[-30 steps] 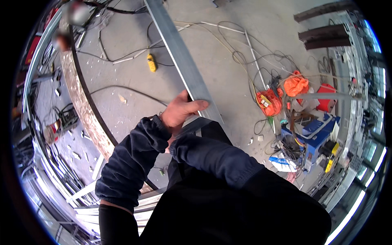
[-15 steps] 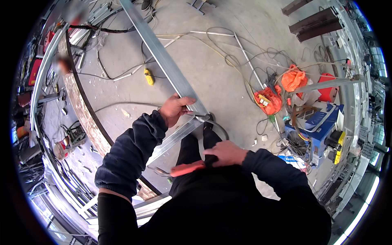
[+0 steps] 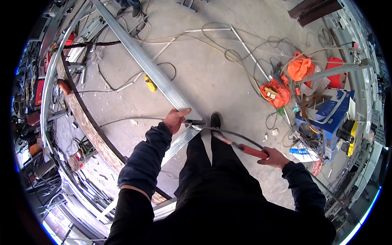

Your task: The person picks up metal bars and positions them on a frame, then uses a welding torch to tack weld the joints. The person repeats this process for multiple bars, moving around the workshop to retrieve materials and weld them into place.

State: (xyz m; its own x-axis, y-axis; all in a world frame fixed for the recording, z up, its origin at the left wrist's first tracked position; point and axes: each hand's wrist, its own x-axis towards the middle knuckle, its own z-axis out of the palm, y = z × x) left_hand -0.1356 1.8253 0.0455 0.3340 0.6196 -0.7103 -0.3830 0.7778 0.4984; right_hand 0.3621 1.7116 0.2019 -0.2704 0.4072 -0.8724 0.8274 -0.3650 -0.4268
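My left hand [image 3: 175, 119] is closed at the near end of a long galvanised steel profile [image 3: 143, 61], which runs away to the far left. Its thumb lies along the edge. Under that end, a second metal profile [image 3: 179, 143] slants toward me and to the left, meeting the first at a corner. Out to the right, my right hand [image 3: 274, 158] is wrapped round a red-handled welding electrode holder [image 3: 254, 151], its blurred tip pointing left toward the corner. A dark cable [image 3: 241, 134] arcs from the corner area to the right hand.
A yellow hand tool [image 3: 150, 83] lies on the floor beyond the long profile. Orange bags [image 3: 301, 67], a blue machine [image 3: 322, 118] and tangled cables stand to the right. A curved rusty beam [image 3: 83, 110] runs along the left. Another person's shoes [image 3: 136, 11] show at the far edge.
My right hand has swung from in front of my body out to the right, carrying the electrode holder and drawing the cable along. The left hand keeps its hold on the profile.
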